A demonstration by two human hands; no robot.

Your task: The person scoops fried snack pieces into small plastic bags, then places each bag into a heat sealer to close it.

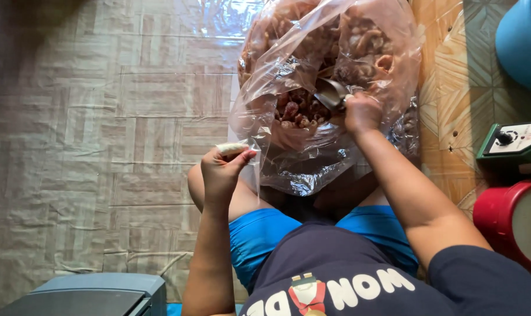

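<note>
The person sat on the floor with a big clear plastic bag (330,88) open in front of the knees, full of brown, crinkled snack pieces (297,111). The right hand (362,112) was closed in a fist around the handle of a metal scoop (331,92), which sat inside the mouth of the bag, just above the pieces. The left hand (221,169) was raised beside the bag's near edge, fingers curled and thumb pressed in, pinching a small folded piece of clear plastic (231,148) that seemed to be part of the bag's rim; whether it was joined to the bag could not be told. The bag rested on a patterned floor mat (101,146). To the right stood a green kitchen scale (511,143), a red tub (502,216) and a blue container (523,41). A grey box (95,292) lay at the lower left.
</note>
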